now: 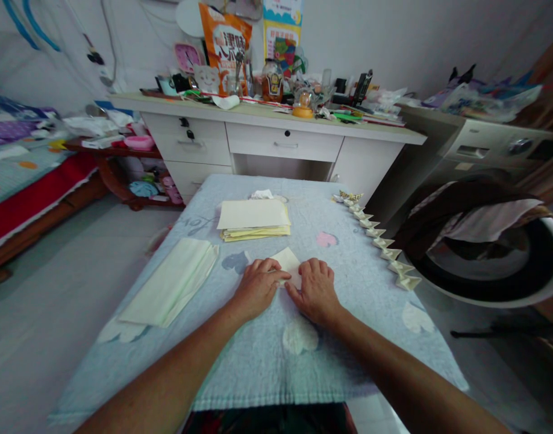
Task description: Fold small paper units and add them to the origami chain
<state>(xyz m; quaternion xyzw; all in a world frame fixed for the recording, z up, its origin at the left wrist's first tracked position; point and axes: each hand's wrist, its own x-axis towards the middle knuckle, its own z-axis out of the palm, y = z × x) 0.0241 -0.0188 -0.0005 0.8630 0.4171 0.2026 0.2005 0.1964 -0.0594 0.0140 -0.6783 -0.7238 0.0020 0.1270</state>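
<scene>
A small piece of folded cream paper [287, 259] lies on the cloth-covered table between my two hands. My left hand [258, 286] is closed on its left side, with the thumb and fingertips pressing on the lower fold. On the right side my right hand [317, 289] grips the paper, fingers bent over its edge and thumb at the lower edge. Both thumbs nearly meet. Beyond my hands sits a stack of cream and yellow paper [253, 216]. Larger pale folded sheets [170, 283] lie to the left of my left hand.
A row of several folded paper pieces [385, 243] runs along the table's right edge. Crumpled white paper [262, 194] lies behind the stack. A cluttered desk [281, 144] stands beyond the table [253, 374]. At right is an open washing machine [475, 150] with clothes hanging out.
</scene>
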